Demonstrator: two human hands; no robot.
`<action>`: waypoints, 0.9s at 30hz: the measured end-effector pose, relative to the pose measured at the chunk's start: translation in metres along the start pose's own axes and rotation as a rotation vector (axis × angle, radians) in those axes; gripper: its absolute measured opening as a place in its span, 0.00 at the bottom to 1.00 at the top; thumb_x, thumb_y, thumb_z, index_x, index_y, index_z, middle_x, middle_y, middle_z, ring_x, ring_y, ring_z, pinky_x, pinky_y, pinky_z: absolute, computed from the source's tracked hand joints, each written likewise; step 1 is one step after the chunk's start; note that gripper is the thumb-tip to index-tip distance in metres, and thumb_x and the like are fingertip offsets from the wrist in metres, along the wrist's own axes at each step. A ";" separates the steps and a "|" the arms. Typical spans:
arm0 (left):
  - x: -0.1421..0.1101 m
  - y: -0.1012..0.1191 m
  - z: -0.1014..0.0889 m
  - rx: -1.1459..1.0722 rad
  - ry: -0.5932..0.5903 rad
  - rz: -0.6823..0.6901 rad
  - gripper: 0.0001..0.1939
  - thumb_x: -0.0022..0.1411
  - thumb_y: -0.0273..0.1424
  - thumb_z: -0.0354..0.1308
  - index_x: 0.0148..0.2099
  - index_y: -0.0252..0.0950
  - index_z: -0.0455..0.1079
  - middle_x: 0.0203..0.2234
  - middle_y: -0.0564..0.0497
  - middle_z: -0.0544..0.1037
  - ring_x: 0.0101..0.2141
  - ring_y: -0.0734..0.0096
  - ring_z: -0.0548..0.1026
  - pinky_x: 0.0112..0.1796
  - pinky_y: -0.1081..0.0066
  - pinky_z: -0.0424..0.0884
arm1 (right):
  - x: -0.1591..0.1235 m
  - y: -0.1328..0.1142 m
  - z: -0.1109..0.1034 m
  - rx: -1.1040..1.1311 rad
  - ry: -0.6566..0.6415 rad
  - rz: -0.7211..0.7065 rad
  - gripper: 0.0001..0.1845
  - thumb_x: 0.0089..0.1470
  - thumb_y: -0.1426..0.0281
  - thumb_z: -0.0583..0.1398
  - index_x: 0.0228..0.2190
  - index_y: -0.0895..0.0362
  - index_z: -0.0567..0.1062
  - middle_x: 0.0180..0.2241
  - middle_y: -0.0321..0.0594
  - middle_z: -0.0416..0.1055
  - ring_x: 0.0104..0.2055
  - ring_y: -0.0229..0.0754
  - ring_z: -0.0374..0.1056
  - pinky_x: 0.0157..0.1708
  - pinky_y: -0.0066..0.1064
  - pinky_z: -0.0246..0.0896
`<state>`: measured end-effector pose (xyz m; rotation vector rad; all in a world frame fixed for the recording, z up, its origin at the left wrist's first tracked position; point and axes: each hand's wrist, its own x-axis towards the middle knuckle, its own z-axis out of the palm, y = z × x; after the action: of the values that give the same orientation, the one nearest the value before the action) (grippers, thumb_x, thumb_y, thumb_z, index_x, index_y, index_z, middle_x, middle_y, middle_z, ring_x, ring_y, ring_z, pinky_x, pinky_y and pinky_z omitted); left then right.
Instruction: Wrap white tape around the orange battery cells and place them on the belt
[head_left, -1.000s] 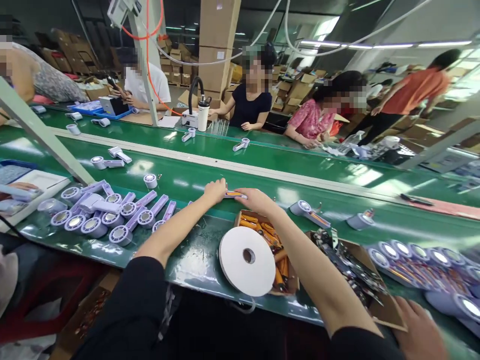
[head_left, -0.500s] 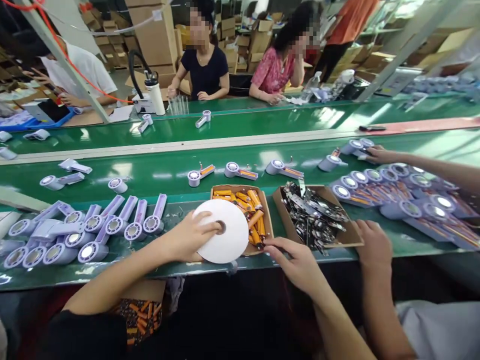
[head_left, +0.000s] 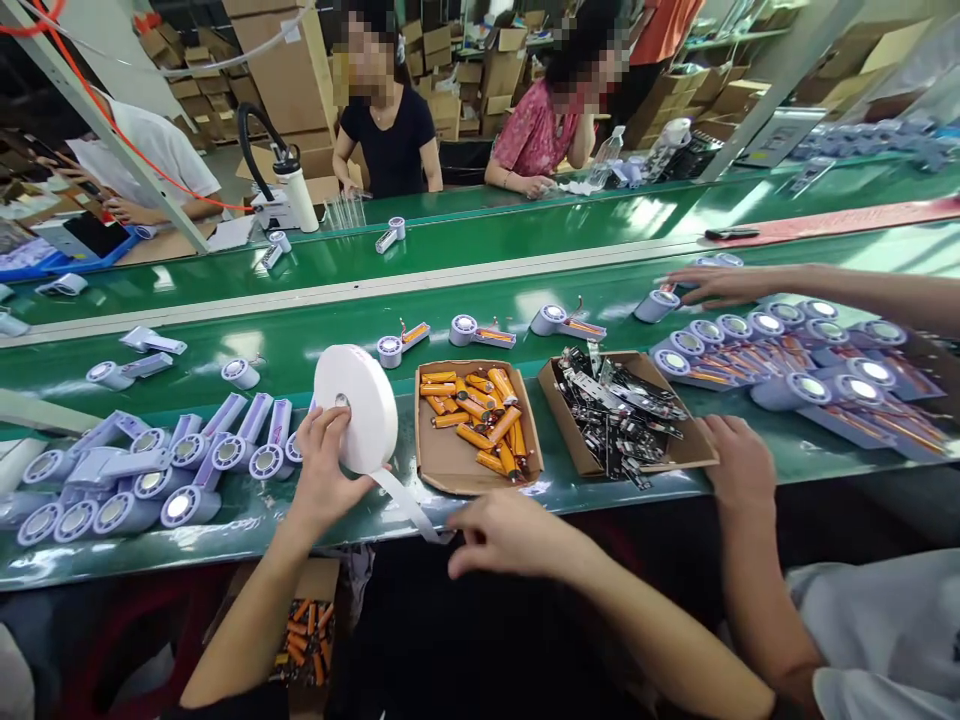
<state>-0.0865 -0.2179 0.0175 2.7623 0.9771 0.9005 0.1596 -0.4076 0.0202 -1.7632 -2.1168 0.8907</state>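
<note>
My left hand grips a large white tape roll, held upright over the green bench edge left of the battery box. A strip of tape runs from the roll down to my right hand, whose fingers pinch its free end near the bench's front edge. Just beyond my right hand lies a cardboard box of orange batteries. A row of lilac handheld fans lies to the left of the roll.
A second cardboard box of dark metal parts sits right of the batteries. A neighbour's hands rest at that box and on fans at the right. Three fans with wires lie on the belt. People sit across the line.
My left hand lifted the tape roll off the battery box and moved it left, standing it up. My right hand pulled a strip of tape out towards me.
</note>
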 end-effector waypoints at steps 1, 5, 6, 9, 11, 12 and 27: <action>-0.004 -0.001 0.002 -0.007 0.017 -0.021 0.42 0.56 0.47 0.70 0.66 0.39 0.58 0.62 0.42 0.65 0.68 0.51 0.57 0.69 0.49 0.61 | 0.008 0.007 -0.014 -0.059 0.083 0.059 0.20 0.65 0.50 0.64 0.39 0.54 0.83 0.35 0.42 0.80 0.37 0.47 0.75 0.36 0.32 0.63; -0.011 0.012 0.012 -0.054 -0.012 -0.018 0.42 0.57 0.49 0.69 0.67 0.39 0.58 0.63 0.42 0.65 0.68 0.53 0.57 0.69 0.50 0.61 | 0.058 0.036 -0.059 -0.396 0.366 0.246 0.22 0.71 0.58 0.58 0.54 0.61 0.79 0.52 0.54 0.78 0.55 0.58 0.70 0.54 0.43 0.62; -0.010 0.017 0.015 -0.065 -0.030 -0.014 0.42 0.57 0.48 0.69 0.67 0.39 0.58 0.63 0.42 0.65 0.68 0.53 0.57 0.69 0.51 0.61 | 0.071 0.043 -0.065 -0.443 0.369 0.271 0.22 0.69 0.60 0.60 0.54 0.62 0.79 0.52 0.56 0.78 0.57 0.60 0.68 0.55 0.45 0.61; -0.011 0.026 0.020 -0.088 -0.061 -0.002 0.41 0.56 0.47 0.70 0.66 0.38 0.60 0.63 0.42 0.65 0.68 0.52 0.55 0.69 0.50 0.61 | 0.099 0.059 -0.074 -0.473 0.352 0.316 0.14 0.66 0.65 0.61 0.43 0.63 0.82 0.43 0.57 0.80 0.55 0.62 0.69 0.55 0.47 0.60; -0.013 0.023 0.017 -0.091 -0.076 -0.001 0.41 0.56 0.47 0.70 0.66 0.38 0.61 0.63 0.42 0.65 0.68 0.52 0.54 0.70 0.50 0.60 | 0.099 0.066 -0.076 -0.447 0.374 0.315 0.13 0.65 0.67 0.61 0.41 0.61 0.83 0.40 0.55 0.81 0.53 0.59 0.71 0.55 0.46 0.60; -0.016 0.020 0.014 -0.085 -0.090 -0.004 0.41 0.56 0.47 0.70 0.66 0.38 0.61 0.63 0.42 0.65 0.68 0.51 0.54 0.70 0.50 0.60 | 0.094 0.068 -0.077 -0.429 0.397 0.320 0.14 0.66 0.68 0.59 0.44 0.61 0.83 0.42 0.54 0.81 0.52 0.57 0.72 0.55 0.44 0.62; -0.025 0.014 0.017 -0.080 -0.209 0.013 0.39 0.58 0.47 0.69 0.66 0.37 0.64 0.62 0.42 0.65 0.67 0.52 0.54 0.68 0.51 0.61 | 0.101 0.075 -0.070 -0.299 0.498 0.363 0.13 0.63 0.67 0.62 0.42 0.62 0.83 0.42 0.56 0.81 0.51 0.59 0.75 0.59 0.48 0.60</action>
<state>-0.0854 -0.2422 -0.0055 2.7288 0.8691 0.6214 0.2334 -0.2842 0.0116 -2.2722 -1.6970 0.1600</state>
